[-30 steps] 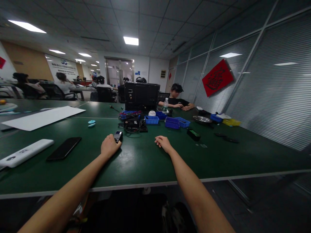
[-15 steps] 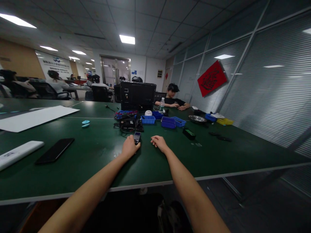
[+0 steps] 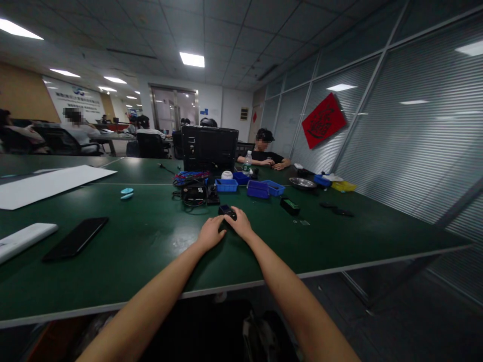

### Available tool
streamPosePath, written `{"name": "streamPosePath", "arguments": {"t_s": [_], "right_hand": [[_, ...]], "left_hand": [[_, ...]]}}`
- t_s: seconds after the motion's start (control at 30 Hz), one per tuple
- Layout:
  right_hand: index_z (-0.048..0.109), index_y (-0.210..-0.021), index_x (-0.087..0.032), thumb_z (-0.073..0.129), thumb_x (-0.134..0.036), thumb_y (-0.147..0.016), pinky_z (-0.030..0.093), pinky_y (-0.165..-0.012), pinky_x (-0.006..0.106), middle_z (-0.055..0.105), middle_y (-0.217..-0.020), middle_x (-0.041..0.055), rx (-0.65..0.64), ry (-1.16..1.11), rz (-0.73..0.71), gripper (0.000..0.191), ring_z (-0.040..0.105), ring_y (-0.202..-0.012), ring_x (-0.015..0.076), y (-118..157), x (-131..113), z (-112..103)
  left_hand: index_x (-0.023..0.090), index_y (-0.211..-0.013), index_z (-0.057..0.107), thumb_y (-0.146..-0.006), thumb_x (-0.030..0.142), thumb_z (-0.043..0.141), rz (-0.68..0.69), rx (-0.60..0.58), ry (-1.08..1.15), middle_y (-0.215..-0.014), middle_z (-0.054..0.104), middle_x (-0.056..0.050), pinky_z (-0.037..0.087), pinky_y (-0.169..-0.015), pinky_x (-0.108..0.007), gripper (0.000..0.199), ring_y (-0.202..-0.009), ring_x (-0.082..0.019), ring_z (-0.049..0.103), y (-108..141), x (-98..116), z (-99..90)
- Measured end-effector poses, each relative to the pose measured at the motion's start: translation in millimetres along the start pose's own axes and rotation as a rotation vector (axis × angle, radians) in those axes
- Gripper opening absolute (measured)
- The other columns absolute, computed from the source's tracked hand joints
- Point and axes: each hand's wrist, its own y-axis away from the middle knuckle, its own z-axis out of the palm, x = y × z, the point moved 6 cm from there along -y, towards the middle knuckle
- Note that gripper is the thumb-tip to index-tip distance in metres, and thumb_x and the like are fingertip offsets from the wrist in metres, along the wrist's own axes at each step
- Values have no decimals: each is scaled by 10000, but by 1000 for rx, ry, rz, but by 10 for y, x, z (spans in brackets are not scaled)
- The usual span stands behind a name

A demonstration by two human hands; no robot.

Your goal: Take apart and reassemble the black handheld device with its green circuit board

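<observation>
A small dark handheld device with a screen and buttons point(image 3: 226, 209) is at the middle of the green table, turned at a slant. My right hand point(image 3: 242, 224) has its thumb along the near edge and its fingers at the right side, closed around the device. My left hand point(image 3: 210, 234) is just to the lower left. Its fingertips reach the device's near corner, where they meet my right thumb, and its own thumb stands apart from the fingers. The palms hide part of the contact.
Behind the device lie a black box with cables point(image 3: 194, 192), a blue bin point(image 3: 226, 185) and a purple-blue bin point(image 3: 258, 189). A black phone-like slab point(image 3: 76, 238) lies left, a black-and-green box point(image 3: 290, 206) right. Across the table sits a person point(image 3: 266, 151) beside a monitor point(image 3: 210, 147).
The device has turned and shifted right. My right hand has come in from the side and taken hold of it. My left hand has loosened from around it. The view has swung slightly.
</observation>
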Motion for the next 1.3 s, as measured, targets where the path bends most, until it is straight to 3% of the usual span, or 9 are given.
{"name": "streamPosePath", "arguments": {"t_s": [0.1,0.23,0.6,0.77,0.87,0.97,1.1,1.2,1.3], "right_hand": [[388,-1269,-217,542,-408,-742,383,-844,323,534,-1144,94,-62,265,9,581,476,-1058,225,63,-101,52],[354,-1275,-233,493,-365,-778,384,-813,317,553,-1098,86,-85,405,46,533,488,-1025,222,42,-67,34],[367,-1253,-140,471,-343,-791,397,-787,359,535,-1088,158,200,402,352,515,461,-1032,266,-73,472,-471],[307,-1309,-106,398,-372,-814,383,-844,400,496,-1147,178,493,252,216,569,411,-1091,285,-22,327,-717],[392,-1249,-119,385,-395,-813,397,-862,387,498,-1148,158,565,44,63,516,449,-1069,259,-11,239,-751],[499,-1106,-150,374,-429,-817,490,-674,324,565,-975,109,401,-319,65,421,575,-831,206,-69,268,-541],[493,-1001,-182,380,-421,-821,467,-387,255,544,-686,10,25,-804,238,320,554,-501,135,-94,275,-47],[469,-984,-193,367,-355,-838,489,-377,265,531,-631,-20,-212,-915,312,242,560,-467,127,-30,194,183],[481,-964,-175,345,-323,-853,502,-395,254,553,-616,-10,-318,-843,315,229,586,-487,130,17,157,238]], "left_hand": [[184,-1161,519,-718,159,517,19,-34,-36,-1257,507,-68,323,-962,-337,444,-1124,-210,460,-6,2,22],[154,-1138,548,-736,171,488,-34,-13,-72,-1190,553,-83,341,-947,-334,406,-1067,-218,486,-6,-28,-3],[156,-1165,516,-753,226,494,-159,40,-12,-1092,591,-86,387,-892,-314,418,-977,-201,531,-10,-190,3],[162,-1157,519,-754,240,496,-184,48,10,-1072,599,-86,397,-877,-322,412,-962,-202,542,-18,-235,36],[169,-1167,509,-753,245,502,-205,59,51,-1068,601,-80,403,-871,-319,421,-960,-196,547,-17,-263,40],[178,-1206,471,-749,261,517,-240,88,109,-1069,599,-69,410,-869,-314,467,-968,-190,550,-14,-282,15],[193,-1276,392,-751,335,535,-226,130,156,-1170,544,-80,408,-883,-325,562,-1013,-200,532,-17,-225,-55],[208,-1276,398,-749,394,540,-158,132,141,-1211,504,-90,379,-920,-346,577,-1075,-219,490,-18,-139,-97],[217,-1231,457,-748,428,537,-126,136,107,-1111,531,-85,380,-908,-339,533,-1051,-218,491,-8,-94,-124]]}}
